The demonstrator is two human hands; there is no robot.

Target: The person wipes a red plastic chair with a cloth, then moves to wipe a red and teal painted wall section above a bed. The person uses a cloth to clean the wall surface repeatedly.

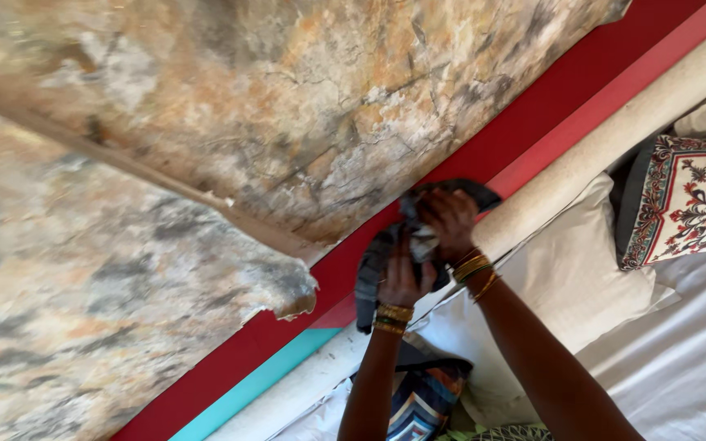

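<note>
both hands gripping dark cloth (386, 261), red ledge (533, 122)

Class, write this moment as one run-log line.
left hand: gripping dark cloth | right hand: gripping same cloth | cloth against red wall band | white pillow below

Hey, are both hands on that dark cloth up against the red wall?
Yes, the left hand and right hand both grip the dark crumpled cloth against the red painted wall band.

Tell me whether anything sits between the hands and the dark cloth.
Nothing visible does. Both the left hand and the right hand already grip the dark cloth, bunched against the red headboard.
</note>
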